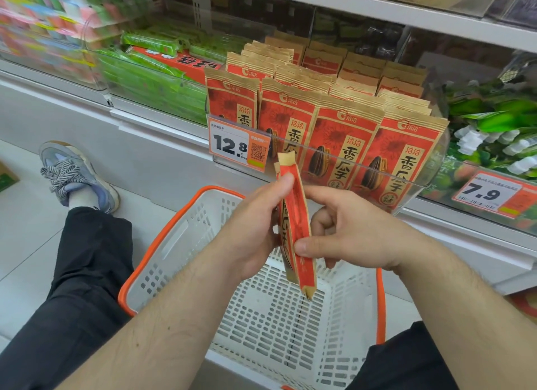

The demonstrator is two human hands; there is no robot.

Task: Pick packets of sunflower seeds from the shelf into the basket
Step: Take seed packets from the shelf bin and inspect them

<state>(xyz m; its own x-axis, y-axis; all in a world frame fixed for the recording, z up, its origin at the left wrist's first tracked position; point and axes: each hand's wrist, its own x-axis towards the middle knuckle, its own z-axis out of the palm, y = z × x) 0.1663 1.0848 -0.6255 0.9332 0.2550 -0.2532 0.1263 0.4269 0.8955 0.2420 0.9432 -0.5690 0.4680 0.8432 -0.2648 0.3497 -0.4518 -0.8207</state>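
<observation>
Step in hand: transfer of one sunflower seed packet (pixel 296 227) from shelf to basket. Packet held edge-on, upright, above white basket with orange rim (pixel 162 241), between both hands. Left hand (pixel 255 232) fingers clamped on packet's left face, thumb near top. Right hand (pixel 348 229) pinches right edge, thumb low, index high. Basket floor bare where visible. Remaining packets (pixel 334 133) stand in clear shelf bin behind 12.8 price tag (pixel 236 145). Next, likely: lower, release into basket, reach back to bin.

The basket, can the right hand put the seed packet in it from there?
Probably yes. The right hand and left hand hold the seed packet directly above the basket, whose top is open, with nothing visible between packet and basket.
</observation>
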